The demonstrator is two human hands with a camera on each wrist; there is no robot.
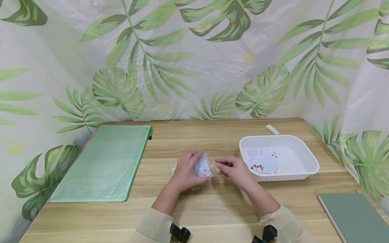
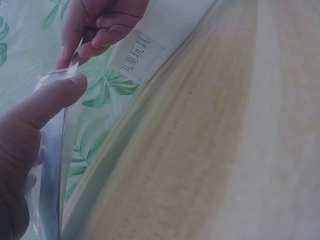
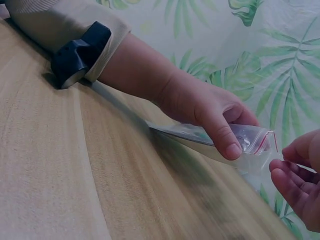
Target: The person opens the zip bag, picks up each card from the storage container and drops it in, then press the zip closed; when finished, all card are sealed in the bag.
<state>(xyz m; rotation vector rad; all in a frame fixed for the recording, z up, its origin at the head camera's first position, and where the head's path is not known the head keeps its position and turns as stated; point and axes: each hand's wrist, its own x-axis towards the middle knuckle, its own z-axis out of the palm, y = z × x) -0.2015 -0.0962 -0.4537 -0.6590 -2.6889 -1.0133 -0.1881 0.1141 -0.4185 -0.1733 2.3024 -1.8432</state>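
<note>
Near the middle of the table, a small clear zip-lock bag (image 1: 203, 167) holds something flat with a pale printed face. My left hand (image 1: 186, 170) grips it from the left, its thumb along the near side. A red line runs along the bag's seal strip (image 3: 261, 142) in the right wrist view. At the bag's right end, my right hand (image 1: 233, 170) has thumb and forefinger together, seemingly pinching the clear edge. In the left wrist view the right hand (image 2: 102, 25) is at the bag's top corner. The bag's far side is hidden behind the left hand.
Right of the hands stands a white plastic basin (image 1: 291, 158) with a printed card (image 1: 262, 161) inside; its side carries a label (image 2: 136, 56). A small white piece (image 1: 272, 129) lies behind it. A green mesh zip pouch (image 1: 103, 162) lies left, a green notebook (image 1: 355, 216) front right.
</note>
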